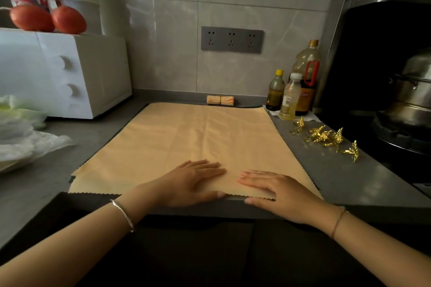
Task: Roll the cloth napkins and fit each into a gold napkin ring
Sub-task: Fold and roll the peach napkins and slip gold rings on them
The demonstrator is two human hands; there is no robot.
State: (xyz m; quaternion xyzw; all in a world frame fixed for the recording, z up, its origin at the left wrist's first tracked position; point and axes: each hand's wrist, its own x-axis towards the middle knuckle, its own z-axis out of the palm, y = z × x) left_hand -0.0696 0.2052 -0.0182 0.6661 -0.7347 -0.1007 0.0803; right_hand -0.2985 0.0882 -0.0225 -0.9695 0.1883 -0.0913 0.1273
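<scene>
The left hand (196, 182) is laid flat on the near end of the napkin (198, 142), fingers straight and together, nothing gripped, thumb lying along the front lip of the counter (326, 177). The right hand (275, 190) is pressed down just beside it the same way, palm down, fingers stretched out, nothing held there either. So the peach napkin is spread fully open on the grey counter, its zigzag hem lined up with the front edge, and a faint crease can be seen running down the middle. A rolled napkin (220, 100) with a band round its middle is parked at the very back against the tiled wall, below the socket strip (232, 39). The gold rings (324, 137), leafy-looking ones, are scattered in a loose bunch on the counter to the right of the cloth, well apart from both hands. Behind them a few bottles (289, 98) are stood in the corner, and a steel pot (410, 100) is set on the stove further right. Over on the left a white oven (70, 72) is topped with two tomatoes (32, 17), and some plastic bags (23, 135) are piled in front of it. A silver bangle (123, 214) is worn on the left wrist
</scene>
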